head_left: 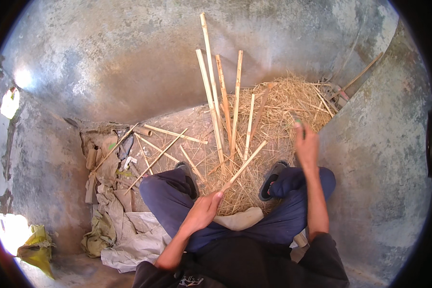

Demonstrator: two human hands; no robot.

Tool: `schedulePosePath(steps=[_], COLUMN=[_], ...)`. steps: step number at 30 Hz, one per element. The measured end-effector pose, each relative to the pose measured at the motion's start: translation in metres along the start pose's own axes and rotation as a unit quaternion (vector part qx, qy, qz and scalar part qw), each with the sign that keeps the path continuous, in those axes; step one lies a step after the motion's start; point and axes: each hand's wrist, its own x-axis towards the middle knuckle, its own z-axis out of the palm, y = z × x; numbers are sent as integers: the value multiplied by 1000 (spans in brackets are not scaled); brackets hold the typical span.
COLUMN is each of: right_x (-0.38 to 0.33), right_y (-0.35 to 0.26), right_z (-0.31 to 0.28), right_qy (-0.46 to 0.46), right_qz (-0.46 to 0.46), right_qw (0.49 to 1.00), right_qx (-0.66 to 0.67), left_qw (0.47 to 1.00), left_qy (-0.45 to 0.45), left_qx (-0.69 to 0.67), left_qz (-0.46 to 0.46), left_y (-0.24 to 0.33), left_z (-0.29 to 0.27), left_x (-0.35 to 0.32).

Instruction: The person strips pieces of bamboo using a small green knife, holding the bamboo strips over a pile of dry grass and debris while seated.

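— Bamboo strip (242,167), pale and thin: where is it?
— In my left hand (202,210), fingers wrapped round its lower end; it slants up over the straw pile (278,108) between my knees.
— And your right hand (306,144)?
— Raised above the straw, fingers loosely together; whether they pinch anything, I cannot tell.

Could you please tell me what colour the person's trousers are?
The trousers are dark blue, seen in the head view.
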Motion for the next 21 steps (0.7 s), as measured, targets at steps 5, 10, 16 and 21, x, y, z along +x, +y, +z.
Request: schedulePosePath(steps=[5,10,16,21], right_x=[-11,-62,-102,-110], right_y=[-1,-25,-49,-55], right_z=[-22,14,41,46], right_qy=[-17,-67,-181,-168], right_qz=[-62,-186,-207,-240], right_qw=[997,980,960,955], right_qx=[-38,32,53,49], left_qw=[999,996,994,997], left_qy=[39,5,-30,-10], left_qx=[-12,-92,-107,-69], left_qz=[6,-18,-4,26], left_y=[-34,-18,-2,-1], left_z=[-12,-11,10,15], left_x=[12,31,49,55])
